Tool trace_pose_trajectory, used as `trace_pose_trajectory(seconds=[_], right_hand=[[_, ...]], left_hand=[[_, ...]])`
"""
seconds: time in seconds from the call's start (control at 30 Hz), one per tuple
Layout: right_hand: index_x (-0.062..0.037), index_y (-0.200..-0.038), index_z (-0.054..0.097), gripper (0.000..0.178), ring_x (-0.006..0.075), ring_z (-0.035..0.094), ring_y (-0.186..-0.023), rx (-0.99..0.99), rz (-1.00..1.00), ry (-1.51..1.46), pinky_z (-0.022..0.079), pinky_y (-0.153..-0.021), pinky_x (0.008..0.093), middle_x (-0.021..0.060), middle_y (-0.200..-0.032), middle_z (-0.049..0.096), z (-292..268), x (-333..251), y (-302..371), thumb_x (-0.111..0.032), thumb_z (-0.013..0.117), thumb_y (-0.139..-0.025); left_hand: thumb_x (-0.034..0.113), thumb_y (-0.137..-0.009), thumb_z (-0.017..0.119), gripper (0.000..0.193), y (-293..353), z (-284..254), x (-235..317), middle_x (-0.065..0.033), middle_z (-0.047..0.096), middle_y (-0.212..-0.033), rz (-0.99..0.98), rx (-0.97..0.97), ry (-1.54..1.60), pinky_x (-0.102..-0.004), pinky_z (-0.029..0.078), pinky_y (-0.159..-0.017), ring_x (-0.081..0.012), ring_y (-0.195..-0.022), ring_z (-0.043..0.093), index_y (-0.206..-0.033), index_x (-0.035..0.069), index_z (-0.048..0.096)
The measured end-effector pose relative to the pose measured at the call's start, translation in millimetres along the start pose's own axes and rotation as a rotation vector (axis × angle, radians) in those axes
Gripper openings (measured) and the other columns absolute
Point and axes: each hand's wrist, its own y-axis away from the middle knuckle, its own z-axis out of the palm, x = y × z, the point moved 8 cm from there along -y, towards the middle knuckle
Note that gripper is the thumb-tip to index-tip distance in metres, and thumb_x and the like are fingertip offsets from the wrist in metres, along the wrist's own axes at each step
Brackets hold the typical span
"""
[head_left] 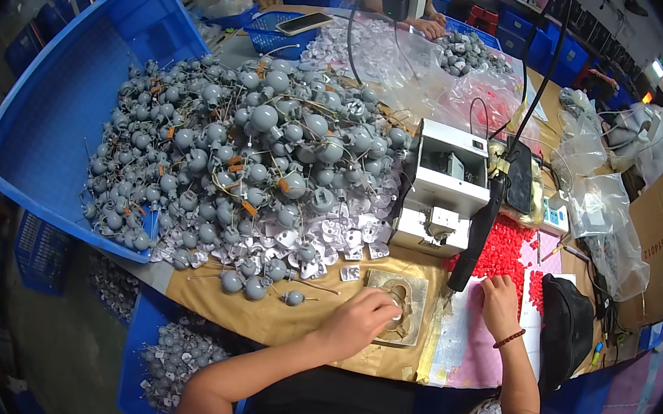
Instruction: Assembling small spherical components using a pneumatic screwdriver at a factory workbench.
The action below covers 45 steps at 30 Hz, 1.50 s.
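My left hand (356,324) is closed at the near edge of a square metal fixture (409,330) with a rounded recess. Its fingertips pinch a small pale piece at the recess, mostly covered by the fingers. My right hand (500,305), a beaded bracelet on its wrist, rests on a pink sheet (471,362). Its fingers are curled together at the near edge of a pile of small red parts (503,247); whether a part is between them is hidden. Left of the fixture lie grey ball-shaped parts with wires (255,287) and flat white pieces (335,244).
A white bench machine (441,191) stands beyond the fixture, a black bar (476,244) slanting beside it. The large heap spills from a tipped blue bin (57,106) at left. A black pouch (565,328) lies right of my right hand. Across the table a co-worker's hand (429,28) shows.
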Motion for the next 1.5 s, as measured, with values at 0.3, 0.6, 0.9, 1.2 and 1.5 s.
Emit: trace_pose_trajectory(seconds=[0.3,0.6,0.9,1.2,1.5], right_hand=[[-0.0071,-0.094,0.068,0.024,0.0297,0.06,-0.088,0.254,-0.164,-0.437,0.048,-0.078,0.0412,0.0092,-0.092,0.065,-68,-62,-17,-0.001,0.078,-0.074],[-0.0099,-0.096,0.069,0.023,0.0228,0.063,-0.09,0.366,-0.516,-0.562,0.047,-0.078,0.0374,0.0028,-0.098,0.069,-59,-170,-27,-0.008,0.081,-0.076],[-0.0089,-0.099,0.069,0.024,0.0243,0.063,-0.096,0.295,-0.518,-0.542,0.049,-0.082,0.038,0.0036,-0.102,0.068,-50,-177,-22,-0.009,0.079,-0.078],[-0.0089,-0.109,0.069,0.038,0.0299,0.061,-0.104,0.254,-0.454,-0.532,0.05,-0.086,0.0419,0.0076,-0.112,0.066,-47,-180,-17,-0.007,0.081,-0.073],[-0.0061,-0.119,0.065,0.043,0.0346,0.062,-0.102,0.258,-0.348,-0.727,0.052,-0.085,0.043,0.0162,-0.117,0.062,-66,-165,-19,-0.006,0.08,-0.078]], left_hand=[[0.014,-0.084,0.077,0.043,-28,17,-21,-0.0101,0.063,-0.119,-0.177,-0.088,0.052,-0.0448,0.044,-0.104,-0.0317,-0.127,0.05,-0.125,0.012,0.065],[0.008,-0.089,0.068,0.026,-136,-235,-53,-0.0123,0.064,-0.111,-0.001,0.568,-0.649,-0.0426,0.043,-0.097,-0.0333,-0.107,0.056,-0.115,0.007,0.069],[0.019,-0.089,0.072,0.015,-171,-259,-108,-0.014,0.069,-0.106,-0.318,0.073,-0.808,-0.0473,0.052,-0.089,-0.0377,-0.107,0.06,-0.097,0.006,0.069],[0.019,-0.1,0.056,0.018,-194,-333,-50,-0.0199,0.068,-0.097,-0.054,0.722,-0.483,-0.0493,0.051,-0.081,-0.0413,-0.093,0.065,-0.101,0.001,0.059],[0.019,-0.094,0.065,0.018,-170,-286,-109,-0.018,0.072,-0.097,-0.44,-0.08,-0.791,-0.0433,0.053,-0.08,-0.0365,-0.09,0.069,-0.105,0.007,0.071]])
